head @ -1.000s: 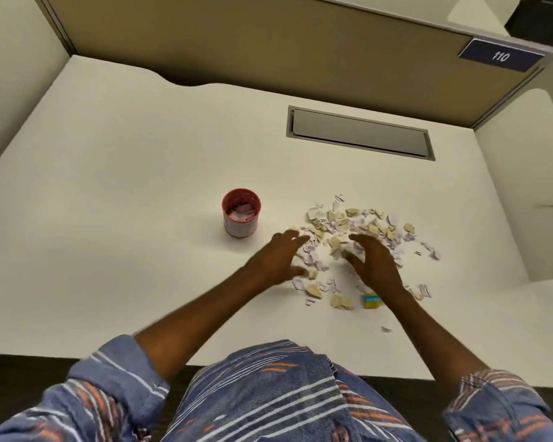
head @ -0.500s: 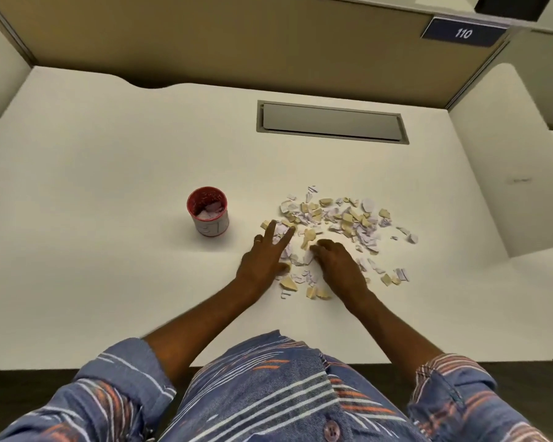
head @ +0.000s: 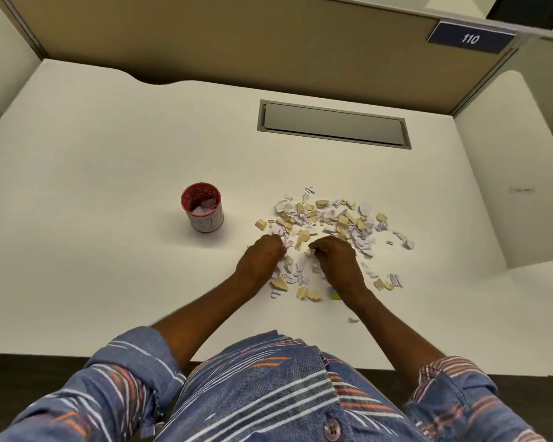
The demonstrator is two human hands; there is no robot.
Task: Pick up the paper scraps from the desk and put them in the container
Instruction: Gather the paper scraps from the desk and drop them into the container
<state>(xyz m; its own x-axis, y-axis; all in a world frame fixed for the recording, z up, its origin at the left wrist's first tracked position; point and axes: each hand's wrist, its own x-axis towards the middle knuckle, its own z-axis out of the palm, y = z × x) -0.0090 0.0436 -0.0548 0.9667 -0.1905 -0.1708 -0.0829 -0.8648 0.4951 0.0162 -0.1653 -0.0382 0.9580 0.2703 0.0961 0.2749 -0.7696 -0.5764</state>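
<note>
Near the desk's (head: 109, 218) front edge, the left hand (head: 262, 260) and right hand (head: 337, 263) are curling their fingers onto paper scraps (head: 332, 218), pinching pieces. Left of the pile, the red-rimmed container (head: 202, 208) is standing, partly filled. Farthest, a sign (head: 470, 38) is showing 110.

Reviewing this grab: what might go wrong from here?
Both the left hand and right hand curl round loose paper scraps; bits may drop on the way to the narrow container at the left.
A small yellow-and-blue item by the right wrist may get scooped in.
One stray scrap near the front edge of the desk may be missed.
</note>
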